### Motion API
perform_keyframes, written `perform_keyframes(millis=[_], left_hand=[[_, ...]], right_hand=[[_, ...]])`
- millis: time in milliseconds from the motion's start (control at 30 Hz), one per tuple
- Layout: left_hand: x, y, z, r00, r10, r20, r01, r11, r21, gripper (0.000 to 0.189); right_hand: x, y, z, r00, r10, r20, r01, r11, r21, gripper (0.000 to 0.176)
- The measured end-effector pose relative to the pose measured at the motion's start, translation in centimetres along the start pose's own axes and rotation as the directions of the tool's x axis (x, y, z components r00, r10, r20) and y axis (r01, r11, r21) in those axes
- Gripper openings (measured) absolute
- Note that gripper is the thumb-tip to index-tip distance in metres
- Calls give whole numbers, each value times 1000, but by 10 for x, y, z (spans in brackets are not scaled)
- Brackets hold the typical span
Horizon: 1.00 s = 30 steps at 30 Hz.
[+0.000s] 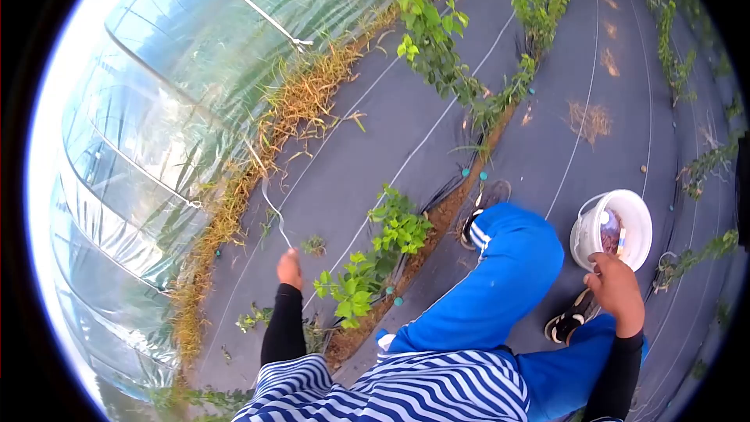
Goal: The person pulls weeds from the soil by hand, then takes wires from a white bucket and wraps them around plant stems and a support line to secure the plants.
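Observation:
My left hand [289, 268] is closed in a pinch on a thin white cord [271, 202], which runs up toward the plastic wall. Beside this hand, to its right, grows a low leafy green plant [353, 285]. At the near rim of a white bucket [643, 223], my right hand [616, 287] has its fingers loosely bent and apart, with no object visible between them. Inside the bucket lie reddish-brown bits [612, 244] and a small pale stick-like item [622, 241]. The bucket's wire handle rests against its left side.
Dark ground cover [383, 141] with white lines spreads around me. A soil strip [445, 215] with leafy shrubs [437, 39] cuts through it. Clear plastic sheeting [226, 39] on hoops rises at left, edged by dry grass [305, 94]. My bent knee [519, 242] stands between the hands.

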State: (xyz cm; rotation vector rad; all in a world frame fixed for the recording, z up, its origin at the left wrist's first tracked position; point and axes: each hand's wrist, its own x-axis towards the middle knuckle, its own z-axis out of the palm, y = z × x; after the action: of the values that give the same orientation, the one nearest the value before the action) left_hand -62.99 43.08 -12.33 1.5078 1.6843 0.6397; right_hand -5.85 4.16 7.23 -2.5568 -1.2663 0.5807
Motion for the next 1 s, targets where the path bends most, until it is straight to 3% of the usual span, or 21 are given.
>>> perform_keyframes(millis=[67,133,167,200,233,267,300,333,367,400,433,467,500,567,600,700,733,800,833,867,1000], left_hand=[[-5,104,7,999,-4,47,24,898,-439,25],[-31,203,22,985,158,76,-109,890,-443,27],[-47,245,36,941,315,123,-235,870,-433,27],[-69,286,51,869,465,170,-360,829,-429,26],[-100,332,63,774,572,272,-498,815,-296,26],[-120,356,87,681,615,398,-472,784,-403,23],[-147,381,109,546,683,485,-504,730,-462,21],[-175,398,137,420,691,588,-409,723,-557,19],[-200,402,167,331,675,659,-278,738,-615,20],[-225,407,191,203,728,655,-375,676,-635,20],[-250,404,220,133,686,715,-241,722,-648,20],[-275,408,227,54,638,768,-166,764,-623,19],[-293,399,251,5,721,693,-88,690,-718,21],[-315,389,271,-13,722,692,-29,691,-722,23],[-322,385,276,-7,710,704,-44,703,-710,23],[-336,377,280,-52,707,706,-142,694,-706,23],[-339,376,278,-66,677,733,-209,709,-673,24],[-339,374,282,-92,632,770,-299,720,-626,24],[-339,372,287,-120,634,764,-305,709,-636,24],[-339,371,292,-121,637,761,-294,710,-641,24],[-332,379,308,-217,588,779,-265,733,-626,26]], right_hand=[[11,-5,-1,992,-77,-98,82,995,50,32],[18,-16,-5,963,-187,-194,221,960,170,32],[21,-28,-8,958,-200,-207,233,960,152,32],[23,-41,-11,951,-193,-241,281,865,415,35],[24,-54,-16,945,-179,-272,317,698,642,38],[24,-65,-22,940,-186,-286,331,703,630,38],[23,-75,-27,931,-143,-337,364,466,806,43],[22,-84,-30,926,-92,-367,378,185,907,48],[17,-91,-33,925,-97,-367,379,190,906,48],[10,-97,-40,916,-68,-395,391,-59,918,49],[3,-102,-49,902,-31,-431,403,-302,864,51],[-9,-107,-55,896,71,-438,432,-363,826,45],[-15,-90,-51,881,83,-465,463,-346,816,45],[-25,-44,-34,801,114,-587,526,-601,602,42],[-37,-45,-36,771,228,-594,607,-543,580,38],[-58,-49,-34,743,182,-644,629,-518,580,36],[-63,-55,-34,768,261,-585,625,-508,593,34],[-64,-47,-27,749,213,-627,614,-577,539,30],[-65,-41,-25,726,162,-669,612,-597,519,29],[-67,-45,-27,712,255,-655,659,-563,498,30],[-67,-40,-28,661,297,-690,728,-477,492,36]])
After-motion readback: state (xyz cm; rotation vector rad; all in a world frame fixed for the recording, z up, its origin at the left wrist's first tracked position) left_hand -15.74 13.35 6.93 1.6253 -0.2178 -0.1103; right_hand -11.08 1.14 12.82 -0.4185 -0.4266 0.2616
